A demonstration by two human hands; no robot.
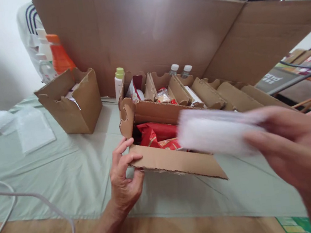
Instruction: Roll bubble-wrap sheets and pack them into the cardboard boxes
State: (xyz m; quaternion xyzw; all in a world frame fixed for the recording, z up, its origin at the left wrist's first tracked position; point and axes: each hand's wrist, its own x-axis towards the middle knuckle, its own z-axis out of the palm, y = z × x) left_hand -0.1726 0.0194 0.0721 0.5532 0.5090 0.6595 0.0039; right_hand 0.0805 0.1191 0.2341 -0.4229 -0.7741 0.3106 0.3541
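Observation:
My left hand [125,175] grips the front left corner of a cardboard box [176,160], fingers over the edge of its front flap. Inside that box lie red packets [156,134]. Over the box's right end, my right hand [296,142] pinches a white, translucent plastic-wrapped packet [212,129] between thumb and fingers. The packet is blurred, so its contents cannot be made out. Directly behind the box stands a row of narrow cardboard compartments [180,89] holding small packets.
A separate cardboard box [84,107] stands at the left, with an orange bottle [60,54] behind it. Clear plastic bags [33,129] lie on the green cloth. A tall cardboard panel [143,36] rises at the back. A white cable [39,198] crosses the lower left.

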